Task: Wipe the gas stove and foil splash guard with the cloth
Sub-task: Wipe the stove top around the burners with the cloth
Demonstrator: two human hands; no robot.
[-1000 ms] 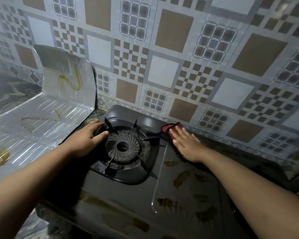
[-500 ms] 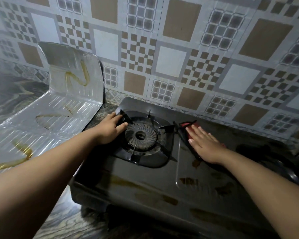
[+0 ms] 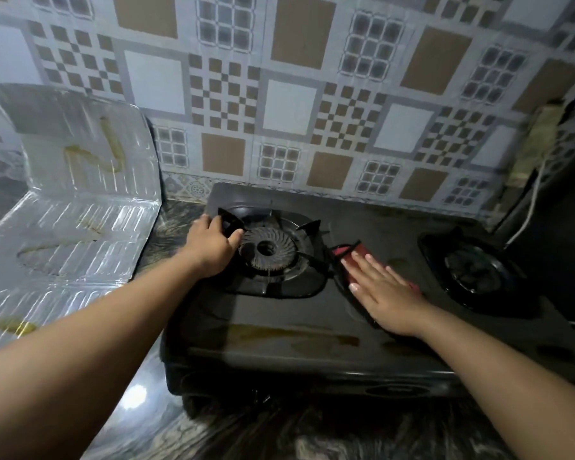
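Pressing the red cloth (image 3: 354, 257) flat with the right hand (image 3: 384, 293), fingers straight — middle of the stove (image 3: 279, 340) top. Gripping the pan support (image 3: 233, 222) with the left hand (image 3: 210, 244), fingers curled, at ten o'clock of the burner (image 3: 267, 249). Lying at nine o'clock, stained — the foil guard (image 3: 73, 210).

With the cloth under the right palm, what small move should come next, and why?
Probably slide the right hand, pressing the red cloth, toward the front of the gas stove: brown streaks remain there, while the left hand steadies the stove at the burner.
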